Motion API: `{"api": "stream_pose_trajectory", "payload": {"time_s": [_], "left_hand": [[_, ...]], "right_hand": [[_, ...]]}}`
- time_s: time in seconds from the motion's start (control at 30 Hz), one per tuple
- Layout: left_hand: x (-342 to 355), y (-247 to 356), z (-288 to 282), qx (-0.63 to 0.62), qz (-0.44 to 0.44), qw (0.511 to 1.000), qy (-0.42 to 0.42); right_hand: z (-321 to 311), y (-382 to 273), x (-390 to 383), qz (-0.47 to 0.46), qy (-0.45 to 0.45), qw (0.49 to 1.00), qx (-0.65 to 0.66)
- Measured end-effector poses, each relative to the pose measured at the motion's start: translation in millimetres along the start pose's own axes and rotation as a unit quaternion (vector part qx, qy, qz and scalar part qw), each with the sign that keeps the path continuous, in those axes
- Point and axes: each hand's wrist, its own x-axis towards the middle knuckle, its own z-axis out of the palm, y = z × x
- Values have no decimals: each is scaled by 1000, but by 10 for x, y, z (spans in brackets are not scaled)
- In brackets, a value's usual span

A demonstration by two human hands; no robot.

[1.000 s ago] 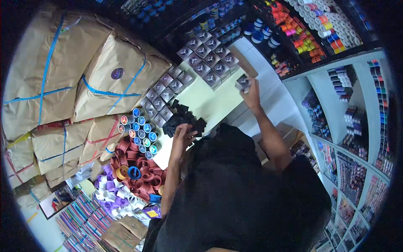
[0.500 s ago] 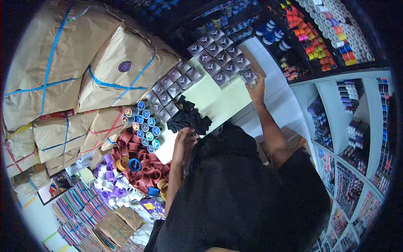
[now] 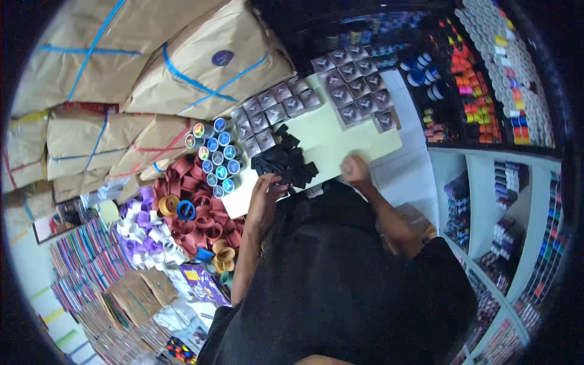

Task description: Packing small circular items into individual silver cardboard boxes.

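My left hand (image 3: 265, 196) is at the near edge of the pale table (image 3: 331, 146), beside a heap of small black pieces (image 3: 280, 163). Its fingers are bent inward, and whatever may be between them is too small to make out. Over the table's near edge, right of the heap, is my right hand (image 3: 356, 169), smeared by motion with its fingers hard to read. Small boxes with clear tops (image 3: 358, 91) stand in rows at the table's far right; the nearest one (image 3: 384, 121) sits at the block's corner. More such boxes (image 3: 277, 114) line the far left edge.
Round tins with shiny lids (image 3: 219, 159) stand left of the table. Below them are piled brown, purple and white plastic rings (image 3: 207, 214). Large paper-wrapped bundles (image 3: 207, 61) tower at the left. Shelves of thread spools (image 3: 508, 207) fill the right side.
My right hand has let go of the corner box and moved toward me and left. That box stays with the block. My left hand remains by the black heap. The view has shifted.
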Motion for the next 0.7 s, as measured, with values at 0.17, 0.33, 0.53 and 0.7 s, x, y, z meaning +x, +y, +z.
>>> {"api": "stream_pose_trajectory", "payload": {"time_s": [0.17,0.33,0.53,0.7], "left_hand": [[-176,-7,-348,-21,14,999,45],[-361,-61,-667,-42,24,996,73],[-599,-186,-1175,-87,43,988,124],[-617,-311,-1485,-127,48,984,120]], "right_hand": [[515,-729,763,-77,-74,991,84],[1114,-698,1499,-8,-175,984,-23],[1286,-819,1658,55,-217,970,-96],[1296,-825,1517,36,-142,984,-105]]}}
